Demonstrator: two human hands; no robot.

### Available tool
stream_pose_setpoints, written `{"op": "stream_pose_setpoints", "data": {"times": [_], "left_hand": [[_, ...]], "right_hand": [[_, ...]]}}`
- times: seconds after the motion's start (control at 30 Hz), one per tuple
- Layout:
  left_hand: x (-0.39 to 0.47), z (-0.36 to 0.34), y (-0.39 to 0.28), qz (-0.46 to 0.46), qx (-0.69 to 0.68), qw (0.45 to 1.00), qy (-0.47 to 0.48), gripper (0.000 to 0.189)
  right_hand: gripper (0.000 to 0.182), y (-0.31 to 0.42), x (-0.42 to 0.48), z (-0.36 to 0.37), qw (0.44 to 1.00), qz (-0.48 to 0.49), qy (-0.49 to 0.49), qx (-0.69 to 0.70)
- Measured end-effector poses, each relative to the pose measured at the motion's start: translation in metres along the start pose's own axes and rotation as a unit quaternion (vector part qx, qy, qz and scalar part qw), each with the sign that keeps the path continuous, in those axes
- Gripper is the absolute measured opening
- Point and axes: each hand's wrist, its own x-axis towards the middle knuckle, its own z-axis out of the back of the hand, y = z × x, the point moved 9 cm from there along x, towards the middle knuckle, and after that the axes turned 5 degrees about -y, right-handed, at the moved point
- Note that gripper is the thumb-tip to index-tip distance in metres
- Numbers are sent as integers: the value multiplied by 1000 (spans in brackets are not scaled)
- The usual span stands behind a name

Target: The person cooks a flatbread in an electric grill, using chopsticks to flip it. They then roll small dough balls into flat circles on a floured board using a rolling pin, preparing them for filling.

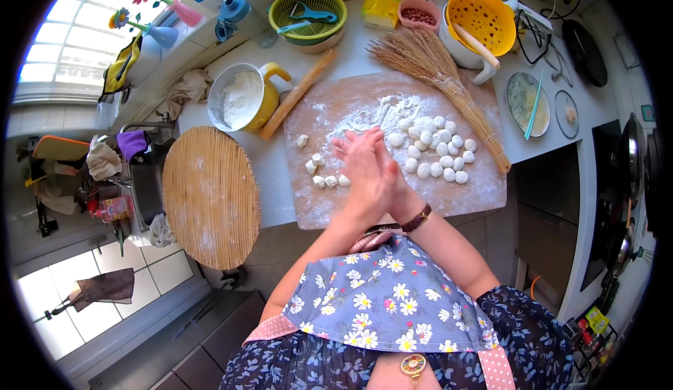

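My left hand [361,177] and my right hand [398,186] are pressed palm to palm above a floured wooden board [363,206]. Whatever may lie between the palms is hidden. Several small, rounded white dough balls [436,168] cluster on the board to the right of my hands. To the left sit several rougher dough pieces [319,181], one partly beside my left hand. Loose flour [386,111] is spread beyond my fingertips.
A rolling pin [299,94] and a yellow-handled container of flour [243,98] stand left of the board. A straw brush [447,82] lies across its right side. A round slatted tray [210,198] juts over the counter's front edge. Chopsticks [534,106] rest on a dish at right.
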Motion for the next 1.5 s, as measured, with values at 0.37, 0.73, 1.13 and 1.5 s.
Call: {"op": "stream_pose_setpoints", "data": {"times": [0.37, 0.73, 1.13, 1.5], "left_hand": [[-13, -3, -72, -155, -3, 988, -13, 70], [-34, -16, 81, 134, -130, 982, -24, 45], [-49, 53, 131, 30, 252, 967, 10, 33], [-34, 11, 31, -47, 140, 989, 28, 23]], "right_hand": [[64, 25, -27, -25, 999, 47, 20, 11], [42, -89, -17, 71, 973, -187, -104, 83], [18, -88, 33, 109, 962, -106, -248, -36], [57, -32, 9, 51, 971, -131, -136, 144]]}}
